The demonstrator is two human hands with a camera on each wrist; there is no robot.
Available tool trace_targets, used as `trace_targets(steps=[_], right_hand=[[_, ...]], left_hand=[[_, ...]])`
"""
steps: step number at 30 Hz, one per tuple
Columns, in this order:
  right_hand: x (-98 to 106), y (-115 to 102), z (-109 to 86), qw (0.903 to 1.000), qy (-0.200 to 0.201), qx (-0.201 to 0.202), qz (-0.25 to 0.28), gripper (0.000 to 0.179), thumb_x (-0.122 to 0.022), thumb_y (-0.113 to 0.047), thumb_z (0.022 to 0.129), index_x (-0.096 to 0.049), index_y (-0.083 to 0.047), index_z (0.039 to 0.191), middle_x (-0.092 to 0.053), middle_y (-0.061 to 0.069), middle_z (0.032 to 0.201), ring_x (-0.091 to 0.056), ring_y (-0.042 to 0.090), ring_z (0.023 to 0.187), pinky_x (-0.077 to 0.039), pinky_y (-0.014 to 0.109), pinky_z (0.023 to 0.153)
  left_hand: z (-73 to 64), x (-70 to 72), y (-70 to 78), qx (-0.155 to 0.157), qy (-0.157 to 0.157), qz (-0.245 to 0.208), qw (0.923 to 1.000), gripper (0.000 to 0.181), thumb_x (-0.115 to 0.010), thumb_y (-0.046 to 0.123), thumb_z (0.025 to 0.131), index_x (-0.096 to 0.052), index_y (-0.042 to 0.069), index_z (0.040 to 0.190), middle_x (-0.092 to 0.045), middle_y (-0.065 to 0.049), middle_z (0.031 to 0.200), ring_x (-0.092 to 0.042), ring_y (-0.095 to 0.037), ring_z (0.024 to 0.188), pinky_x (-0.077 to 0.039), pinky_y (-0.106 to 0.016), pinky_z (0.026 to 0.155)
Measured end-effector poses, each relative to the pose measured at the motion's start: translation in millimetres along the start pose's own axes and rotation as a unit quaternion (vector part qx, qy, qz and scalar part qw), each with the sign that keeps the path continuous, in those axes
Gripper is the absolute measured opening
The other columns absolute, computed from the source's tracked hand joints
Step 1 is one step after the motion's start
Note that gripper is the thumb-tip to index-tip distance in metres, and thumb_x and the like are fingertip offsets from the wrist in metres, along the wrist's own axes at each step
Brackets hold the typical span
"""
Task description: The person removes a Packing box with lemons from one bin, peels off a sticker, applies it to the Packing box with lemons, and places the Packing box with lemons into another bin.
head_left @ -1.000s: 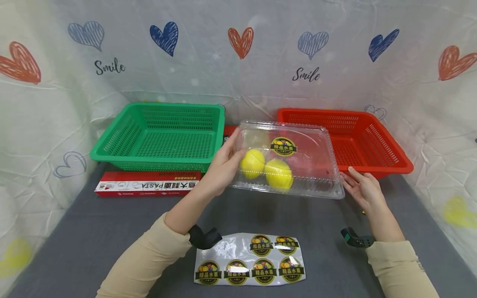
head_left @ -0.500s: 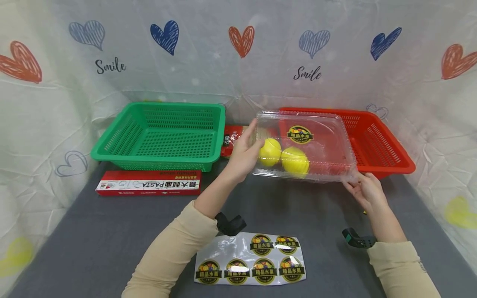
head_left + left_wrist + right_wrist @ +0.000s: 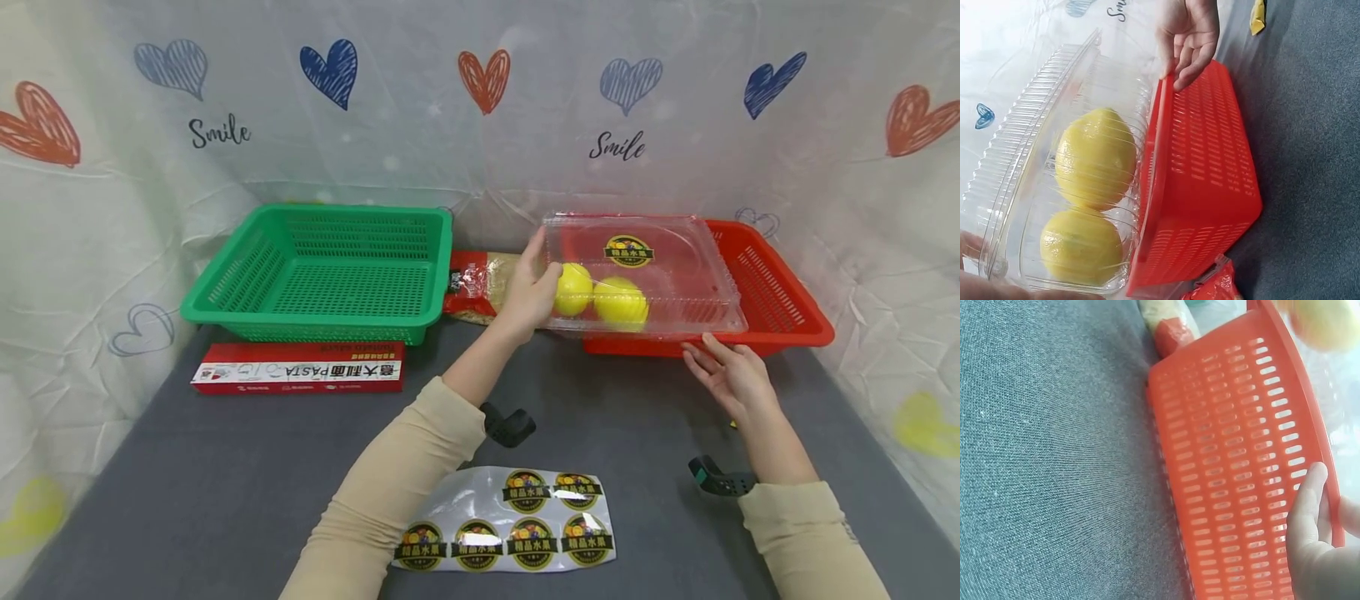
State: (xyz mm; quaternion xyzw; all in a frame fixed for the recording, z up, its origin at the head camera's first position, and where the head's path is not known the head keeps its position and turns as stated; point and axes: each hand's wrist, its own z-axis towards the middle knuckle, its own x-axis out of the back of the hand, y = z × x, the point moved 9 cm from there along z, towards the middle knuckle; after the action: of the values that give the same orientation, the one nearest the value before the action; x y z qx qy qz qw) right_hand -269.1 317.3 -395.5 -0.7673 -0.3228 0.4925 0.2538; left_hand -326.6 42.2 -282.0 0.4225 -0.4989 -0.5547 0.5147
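Note:
My left hand [image 3: 531,287] grips the left end of a clear plastic clamshell box [image 3: 682,275]. Inside lie two yellow lemons [image 3: 1096,159], and a round fruit sticker [image 3: 628,250] is on the lid. The box is over the red basket [image 3: 783,304], covering much of its opening in the head view; the left wrist view has it just above the near rim. My right hand [image 3: 735,379] pinches the basket's front rim, with the thumb on one side and fingers [image 3: 1310,500] on the outer wall.
A green basket [image 3: 322,321] stands at the back left, with a red pasta box [image 3: 300,368] before it. A red-ended packet [image 3: 468,283] lies between the baskets. A sticker sheet [image 3: 502,521] rests near the front. A small yellow item [image 3: 1258,17] is beyond my right hand.
My left hand has carried the clear box rightward and back, over the red basket. The right hand, near the box corner before, is now on the basket rim.

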Motion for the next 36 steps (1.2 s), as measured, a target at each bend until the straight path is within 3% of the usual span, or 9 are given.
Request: trace_targets(steps=[2,6,14,21,25,36], right_hand=[[1,-1,0.5,0.9999,0.009,-0.001,-0.01,0.051,-0.069,-0.014,0.079,-0.037,-0.022,0.118,-0.063,-0.004,0.098,-0.066,0.019,0.087,-0.051,0.032,0.078],[1,-1,1.0,1.0,0.005,-0.005,-0.006,0.049,-0.068,-0.013,0.08,-0.036,-0.021,0.117,-0.062,-0.003,0.097,-0.066,0.02,0.087,-0.05,0.033,0.08],[-1,-1,2.3,0.9999,-0.01,-0.009,0.011,0.042,-0.063,-0.009,0.084,-0.035,-0.018,0.114,-0.062,0.0,0.095,-0.066,0.024,0.083,-0.048,0.037,0.083],[0,-1,4.3,1.0,0.001,-0.009,0.002,0.042,-0.063,-0.01,0.084,-0.031,-0.019,0.111,-0.053,-0.001,0.105,-0.066,0.024,0.082,-0.05,0.036,0.081],[0,-1,4.6,0.9999,0.005,-0.011,-0.001,0.041,-0.062,-0.01,0.085,-0.03,-0.019,0.109,-0.05,-0.001,0.107,-0.066,0.023,0.081,-0.051,0.036,0.08],[0,-1,5.1,0.9999,0.003,-0.011,-0.002,0.044,-0.065,-0.01,0.082,-0.034,-0.019,0.112,-0.06,-0.001,0.097,-0.066,0.023,0.082,-0.049,0.036,0.081]], left_hand=[[5.1,-5.1,-0.4,-0.007,0.0,0.007,1.0,0.057,-0.043,0.008,0.094,-0.021,0.013,0.146,-0.017,0.001,0.151,-0.02,-0.006,0.133,-0.039,-0.02,0.092],[15.6,-16.0,-1.0,-0.018,0.003,0.028,0.9994,0.057,-0.044,0.008,0.093,-0.024,0.013,0.146,-0.018,0.0,0.151,-0.01,-0.008,0.137,-0.022,-0.024,0.106],[31.3,-36.0,-8.6,0.005,0.026,0.04,0.9989,0.057,-0.046,0.011,0.092,-0.026,0.017,0.145,-0.02,-0.002,0.15,-0.015,-0.01,0.136,-0.019,-0.025,0.107],[35.1,-48.9,-12.8,0.025,0.041,0.05,0.9976,0.057,-0.047,0.015,0.093,-0.025,0.018,0.145,-0.018,-0.003,0.151,-0.017,-0.011,0.135,-0.018,-0.026,0.108],[35.7,-53.2,-14.7,0.028,0.048,0.065,0.9964,0.058,-0.048,0.016,0.093,-0.024,0.019,0.146,-0.017,-0.003,0.151,-0.017,-0.013,0.135,-0.019,-0.027,0.108],[40.4,-62.1,-24.6,0.017,0.044,0.123,0.9913,0.056,-0.05,0.018,0.093,-0.028,0.018,0.145,-0.022,-0.003,0.149,-0.022,-0.014,0.134,-0.022,-0.028,0.107]])
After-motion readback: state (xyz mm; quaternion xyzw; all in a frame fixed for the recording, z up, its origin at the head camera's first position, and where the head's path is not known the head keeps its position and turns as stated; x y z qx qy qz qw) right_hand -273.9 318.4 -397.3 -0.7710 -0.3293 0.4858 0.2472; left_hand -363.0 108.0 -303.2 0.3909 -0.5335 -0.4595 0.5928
